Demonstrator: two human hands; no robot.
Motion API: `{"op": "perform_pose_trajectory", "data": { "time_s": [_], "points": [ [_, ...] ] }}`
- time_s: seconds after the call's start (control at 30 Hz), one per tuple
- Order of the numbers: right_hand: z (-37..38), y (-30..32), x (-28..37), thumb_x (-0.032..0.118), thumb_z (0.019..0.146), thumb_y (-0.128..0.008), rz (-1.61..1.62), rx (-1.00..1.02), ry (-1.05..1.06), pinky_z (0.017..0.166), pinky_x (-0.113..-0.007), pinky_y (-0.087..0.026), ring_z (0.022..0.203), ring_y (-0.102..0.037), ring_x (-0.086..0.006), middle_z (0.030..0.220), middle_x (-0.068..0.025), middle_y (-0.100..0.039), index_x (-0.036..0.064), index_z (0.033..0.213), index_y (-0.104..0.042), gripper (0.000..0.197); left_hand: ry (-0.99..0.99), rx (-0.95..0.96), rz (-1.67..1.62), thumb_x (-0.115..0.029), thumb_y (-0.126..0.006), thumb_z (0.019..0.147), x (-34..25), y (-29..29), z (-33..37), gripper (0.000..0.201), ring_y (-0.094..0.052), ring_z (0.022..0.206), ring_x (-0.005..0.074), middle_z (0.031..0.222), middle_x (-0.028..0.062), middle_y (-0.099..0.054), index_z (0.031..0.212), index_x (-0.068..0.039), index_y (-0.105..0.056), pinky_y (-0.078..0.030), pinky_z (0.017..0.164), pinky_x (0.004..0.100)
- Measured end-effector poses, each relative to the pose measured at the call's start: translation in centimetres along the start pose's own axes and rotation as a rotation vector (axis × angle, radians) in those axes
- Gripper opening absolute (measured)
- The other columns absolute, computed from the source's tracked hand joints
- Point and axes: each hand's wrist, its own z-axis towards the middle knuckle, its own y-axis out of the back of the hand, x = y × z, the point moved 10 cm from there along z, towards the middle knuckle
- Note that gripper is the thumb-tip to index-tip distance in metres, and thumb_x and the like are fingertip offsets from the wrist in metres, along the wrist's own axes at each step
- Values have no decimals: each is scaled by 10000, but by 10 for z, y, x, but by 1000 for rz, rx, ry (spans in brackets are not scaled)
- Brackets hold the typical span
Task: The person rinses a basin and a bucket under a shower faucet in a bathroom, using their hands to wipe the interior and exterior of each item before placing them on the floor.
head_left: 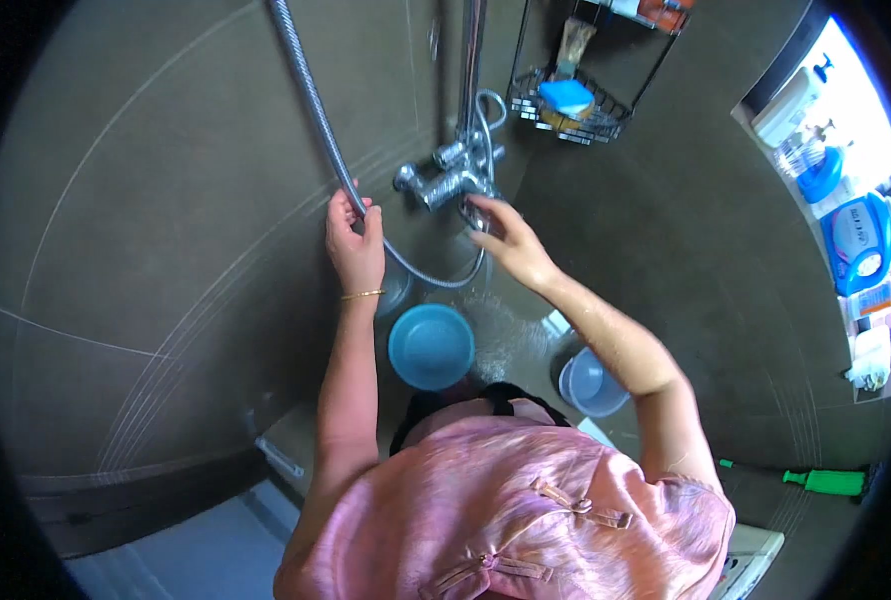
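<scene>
Shirt (436, 490); left hand (357, 243) on hose (319, 110); sponge (567, 96) in basket (606, 124).

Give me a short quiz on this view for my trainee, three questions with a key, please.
1. Multiple choice: the left hand is holding:
A) a brush
B) the hose
C) a bottle

2. Fill in: seen in the picture, the bucket is to the ___ of the basin.

3. True or false: the right hand is down inside the basin.

Key:
1. B
2. right
3. False; it is by the tap.
</scene>
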Motion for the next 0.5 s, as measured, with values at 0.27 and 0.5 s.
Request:
{"op": "perform_pose_trajectory", "data": {
  "time_s": [0.27,0.5],
  "points": [
    [-229,53,-208,89,795,-511,157,-275,-792,669,-226,-389,798,-497,-97,913,-20,-529,46,1035,-483,245,521,511,240,-271,-494,817,128,-25,-81,263,-541,721,116,789,51,-583,919,-37,-556,-445,620,235],
    [-170,4,-145,384,823,-459,1076,-237,-971,791,-308,-419,861,-530,-182,978,-106,-548,30,1069,-469,431,755,768,-224,-305,-422,859,49,-135,-160,326,-580,835,178,881,106,-591,926,-9,-542,-494,663,273]
  ]
}}
